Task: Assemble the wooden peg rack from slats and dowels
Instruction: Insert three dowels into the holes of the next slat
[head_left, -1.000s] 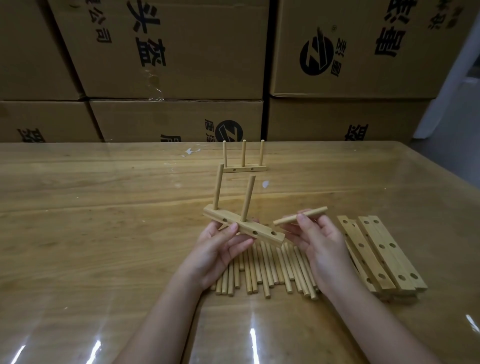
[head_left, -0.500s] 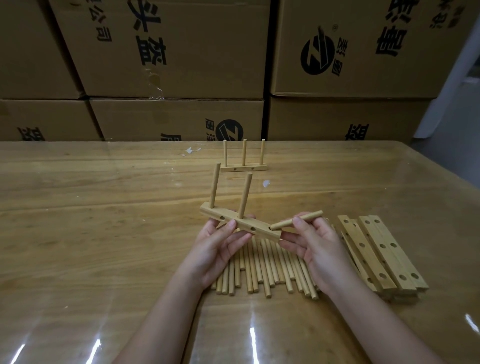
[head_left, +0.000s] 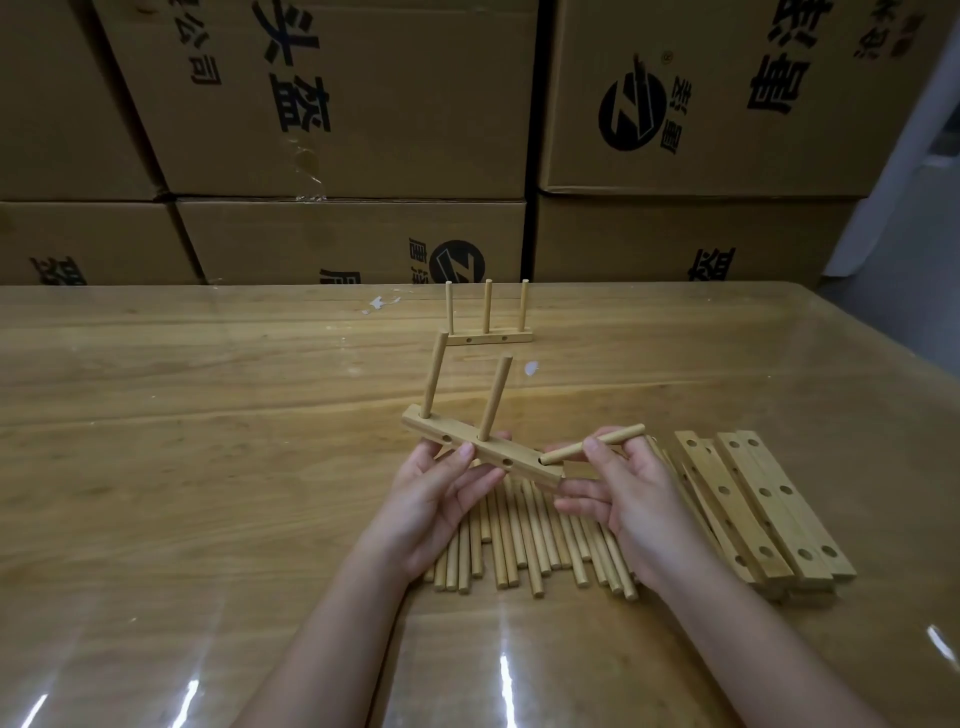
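The left hand (head_left: 436, 499) grips the slat (head_left: 483, 452) near its middle, fingers curled under it and thumb on its near face, holding it up off the table (head_left: 208, 467). The right hand (head_left: 623, 499) pinches a loose dowel (head_left: 587, 450) between thumb and forefinger, with its other fingers spread below the slat's right end.

The main risk is a crooked entry. The loose dowel lies almost flat, while the two seated dowels (head_left: 434, 382) stand nearly square to the slat. Pushed in at this slant, it would likely jam at the hole's lip or skid off the top face. Pressing at the right end, away from the left hand's grip, could also lever the slat down and twist it in the fingers. I cannot see the empty hole itself, as the dowel's tip covers that spot.

The slat's long axis runs from beyond the left hand down toward the right hand, right end lower and nearer. The loose dowel's axis runs across, its tip pointing left at the slat, its tail rising slightly past the right thumb.
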